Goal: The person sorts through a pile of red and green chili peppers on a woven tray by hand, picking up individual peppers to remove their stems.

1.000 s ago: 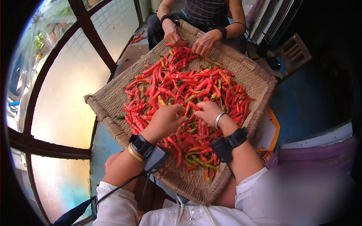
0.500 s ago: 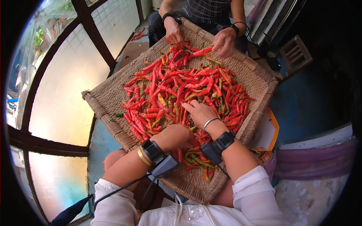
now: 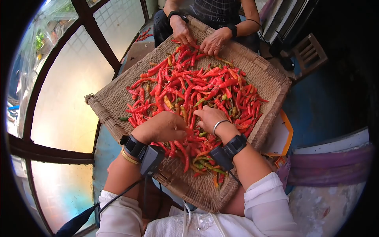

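The left hand [image 3: 162, 126] has moved up from the near edge of the pile and now sits knuckles-up right beside the right hand [image 3: 211, 118], the two nearly touching. Its fingers [image 3: 182, 127] are curled down into the red chilies [image 3: 189, 85]. Their tips are buried, so whether they pinch a pod cannot be told. The right hand has barely shifted. Its fingers [image 3: 198, 114] are bent with the tips pressed among the pods, and its grip cannot be read either.

The chilies lie under and all around both sets of fingers, spreading away from them across the woven tray [image 3: 114, 102]. A few greenish pods [image 3: 205, 166] lie behind the fingers, towards the wrists.

Far beyond the fingertips, a co-worker's hands [image 3: 213, 41] are both down on the pile's far edge. The one that lifted a pod a moment ago has lowered again. With both of the person's hands together mid-pile, the picking has moved there from the near rim.
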The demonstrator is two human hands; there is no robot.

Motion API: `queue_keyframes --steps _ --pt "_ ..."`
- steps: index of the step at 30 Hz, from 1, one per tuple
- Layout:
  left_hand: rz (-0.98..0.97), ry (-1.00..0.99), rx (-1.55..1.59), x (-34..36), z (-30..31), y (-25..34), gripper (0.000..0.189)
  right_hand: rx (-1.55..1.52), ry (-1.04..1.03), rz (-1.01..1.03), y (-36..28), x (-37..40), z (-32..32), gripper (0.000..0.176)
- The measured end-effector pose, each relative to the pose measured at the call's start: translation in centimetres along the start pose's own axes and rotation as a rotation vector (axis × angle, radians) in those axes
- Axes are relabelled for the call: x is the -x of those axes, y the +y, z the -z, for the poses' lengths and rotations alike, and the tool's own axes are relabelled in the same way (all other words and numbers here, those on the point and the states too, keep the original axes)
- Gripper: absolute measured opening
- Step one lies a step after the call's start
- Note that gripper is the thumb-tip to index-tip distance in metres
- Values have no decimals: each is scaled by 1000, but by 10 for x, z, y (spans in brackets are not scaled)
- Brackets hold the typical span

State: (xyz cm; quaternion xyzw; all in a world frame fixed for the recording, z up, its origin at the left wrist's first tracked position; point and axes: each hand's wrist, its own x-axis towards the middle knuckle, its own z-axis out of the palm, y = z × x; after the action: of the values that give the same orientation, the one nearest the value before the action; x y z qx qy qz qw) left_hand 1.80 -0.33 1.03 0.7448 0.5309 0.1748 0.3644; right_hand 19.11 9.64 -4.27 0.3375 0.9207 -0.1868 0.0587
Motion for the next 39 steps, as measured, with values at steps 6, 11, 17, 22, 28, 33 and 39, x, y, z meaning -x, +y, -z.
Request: queue_keyframes --steps 6,11,17,22,28,33,39 --pt "122 253 -10 0 7 -6 17 -113 19 -188 -3 -8 -5 27" --pt "266 414 -110 -3 4 -2 18 -525 305 -77 3 -10 -2 18" --pt "294 337 21 4 21 0 21 -860 -30 -105 -2 12 43 16" --pt "408 435 376 -1 32 -10 25 -728 -24 7 0 13 46 13" --pt "-115 449 -72 -19 12 -13 36 -1037 -49 51 -12 17 35 9" --pt "-215 319 -124 -15 -8 -12 23 -1337 -93 58 -16 21 36 11" --pt "248 173 -245 1 18 -15 21 -409 202 245 -5 -2 1 17"
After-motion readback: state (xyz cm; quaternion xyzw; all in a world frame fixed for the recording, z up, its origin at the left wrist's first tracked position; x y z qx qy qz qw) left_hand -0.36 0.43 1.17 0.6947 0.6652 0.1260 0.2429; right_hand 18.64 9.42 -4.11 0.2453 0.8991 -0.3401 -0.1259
